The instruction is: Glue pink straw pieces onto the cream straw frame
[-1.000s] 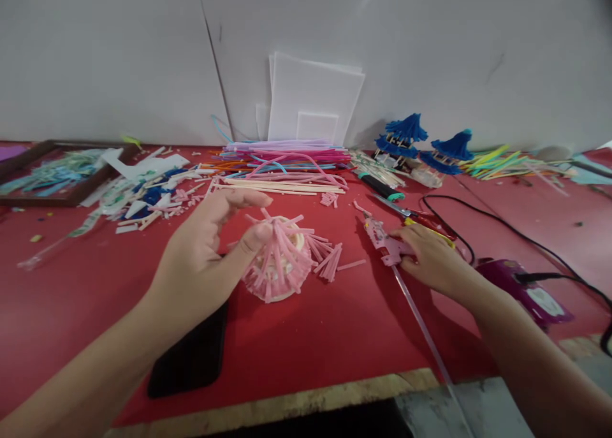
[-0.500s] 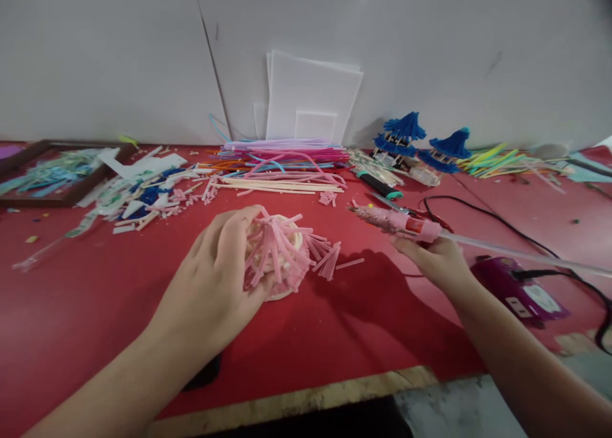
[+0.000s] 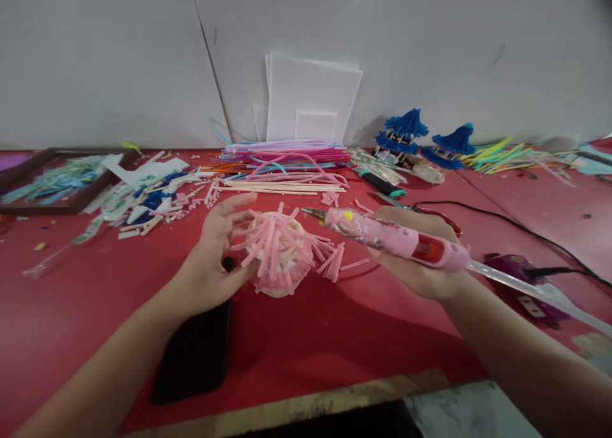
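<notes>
A small round model with a cone of pink strips on top stands on the red table. At its left side, my left hand curves around it, thumb and fingers apart, the fingertips at the strips' ends. My right hand is wrapped round a pink hot glue gun, whose metal nozzle points left, just right of the model's top. A clear glue stick sticks out of the gun's rear. Loose pink strips lie between the model and my right hand.
A black phone lies near the front edge. Bundled coloured strips and white sheets are at the back. Scraps and a brown frame are on the left, blue-roofed models and a purple power box on the right.
My right hand has brought the glue gun left and nearer the model. My left hand has loosened and shifted left, showing more of the model and phone.
</notes>
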`<action>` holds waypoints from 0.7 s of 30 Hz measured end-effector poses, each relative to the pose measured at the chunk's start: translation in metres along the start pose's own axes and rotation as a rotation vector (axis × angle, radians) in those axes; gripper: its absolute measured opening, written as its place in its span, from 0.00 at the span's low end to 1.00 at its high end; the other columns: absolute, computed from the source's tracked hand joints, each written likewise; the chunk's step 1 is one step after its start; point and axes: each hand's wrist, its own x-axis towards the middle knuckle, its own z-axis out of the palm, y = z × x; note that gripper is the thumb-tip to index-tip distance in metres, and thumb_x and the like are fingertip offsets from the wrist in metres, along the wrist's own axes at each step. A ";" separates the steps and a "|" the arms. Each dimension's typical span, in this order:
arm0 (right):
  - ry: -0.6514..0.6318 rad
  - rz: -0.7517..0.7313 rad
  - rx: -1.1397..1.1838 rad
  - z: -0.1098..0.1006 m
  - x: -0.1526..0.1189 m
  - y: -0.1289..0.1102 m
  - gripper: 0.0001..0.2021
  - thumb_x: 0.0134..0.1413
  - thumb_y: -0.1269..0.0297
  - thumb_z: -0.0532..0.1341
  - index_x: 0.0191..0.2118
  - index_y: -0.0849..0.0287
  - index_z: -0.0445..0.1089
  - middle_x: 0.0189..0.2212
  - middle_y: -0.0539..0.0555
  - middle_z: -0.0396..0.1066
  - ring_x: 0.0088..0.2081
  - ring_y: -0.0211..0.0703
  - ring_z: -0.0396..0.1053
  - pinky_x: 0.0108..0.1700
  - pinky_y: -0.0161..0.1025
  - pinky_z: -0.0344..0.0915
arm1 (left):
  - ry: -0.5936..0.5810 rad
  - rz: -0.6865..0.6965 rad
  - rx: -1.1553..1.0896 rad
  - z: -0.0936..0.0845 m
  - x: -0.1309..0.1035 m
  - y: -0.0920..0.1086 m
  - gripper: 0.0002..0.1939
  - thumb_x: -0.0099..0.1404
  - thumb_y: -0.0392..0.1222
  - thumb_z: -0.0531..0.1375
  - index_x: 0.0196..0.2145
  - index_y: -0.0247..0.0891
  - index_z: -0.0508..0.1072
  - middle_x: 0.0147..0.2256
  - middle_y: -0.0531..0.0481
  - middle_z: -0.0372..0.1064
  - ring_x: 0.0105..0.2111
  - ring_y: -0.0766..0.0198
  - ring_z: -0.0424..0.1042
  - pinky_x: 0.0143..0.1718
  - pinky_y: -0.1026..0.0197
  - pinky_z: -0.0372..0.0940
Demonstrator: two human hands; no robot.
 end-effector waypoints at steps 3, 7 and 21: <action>-0.027 -0.100 0.019 0.007 0.005 -0.002 0.06 0.51 0.66 0.62 0.37 0.56 0.70 0.27 0.51 0.73 0.23 0.37 0.68 0.23 0.34 0.65 | 0.012 -0.055 -0.066 0.005 -0.006 0.001 0.31 0.61 0.37 0.62 0.60 0.48 0.58 0.61 0.37 0.57 0.57 0.47 0.69 0.48 0.47 0.76; 0.043 -0.205 -0.043 0.017 -0.006 0.002 0.11 0.50 0.68 0.64 0.42 0.58 0.70 0.29 0.56 0.74 0.29 0.43 0.71 0.30 0.40 0.68 | 0.006 -0.112 -0.126 0.009 -0.012 -0.006 0.31 0.63 0.39 0.60 0.62 0.47 0.56 0.56 0.37 0.66 0.53 0.49 0.72 0.48 0.48 0.75; 0.037 -0.172 -0.074 0.021 -0.022 -0.005 0.09 0.55 0.78 0.57 0.40 0.58 0.67 0.29 0.53 0.71 0.30 0.42 0.72 0.32 0.39 0.69 | 0.063 -0.088 0.033 0.013 -0.026 -0.013 0.41 0.61 0.42 0.65 0.66 0.51 0.51 0.48 0.43 0.75 0.46 0.50 0.78 0.50 0.47 0.73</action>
